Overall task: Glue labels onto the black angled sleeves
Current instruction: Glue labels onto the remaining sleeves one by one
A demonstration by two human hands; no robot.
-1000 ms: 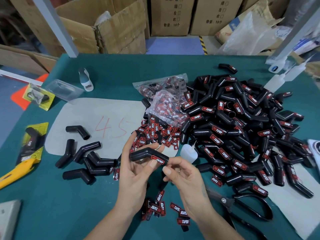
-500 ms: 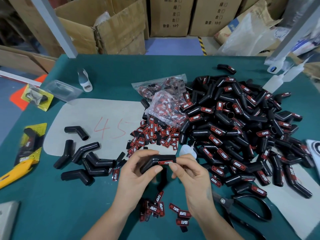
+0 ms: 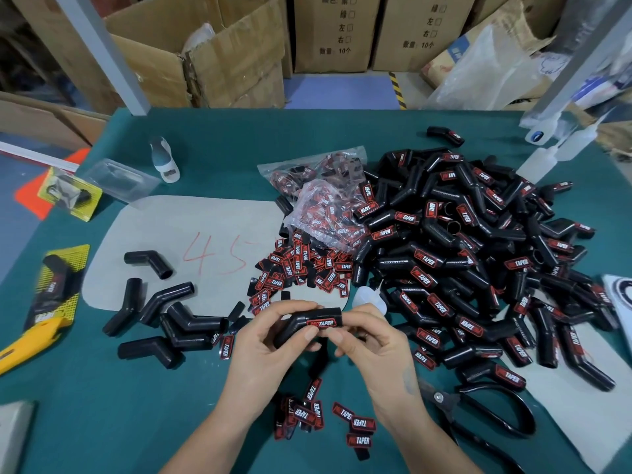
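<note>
One black angled sleeve (image 3: 309, 325) is held up above the near middle of the green table (image 3: 222, 145), gripped at its bent end by the left hand (image 3: 270, 350), fingers curled over the top and thumb underneath, so that the straight arm points right and its flat face is turned to the eye. On that face a red-and-black TAPER label (image 3: 321, 323) is being pressed down, the right hand (image 3: 372, 340) pinching the sleeve's open end with thumb and fingers at the label's edge; the grip looks chosen to squeeze the glue line while the piece is steadied from the other side. Just beyond the knuckles a small white glue bottle (image 3: 369, 297) is left lying within easy reach, presumably for the next piece. Loose labels (image 3: 301, 268) are heaped at the table's centre beside a clear bag of labels (image 3: 325, 206), and a few more labels (image 3: 355, 422) are scattered by the near edge between the wrists. Sorting by side can be read: the unlabelled sleeves (image 3: 171, 319) are gathered toward the left, partly on a grey sheet (image 3: 164, 234) marked 45, while the finished pile (image 3: 478, 261), each piece carrying its label, is banked up toward the right edge. Black scissors (image 3: 478, 412) are parked at the near right corner, and a yellow utility knife (image 3: 30, 343) lies at the left edge.
</note>
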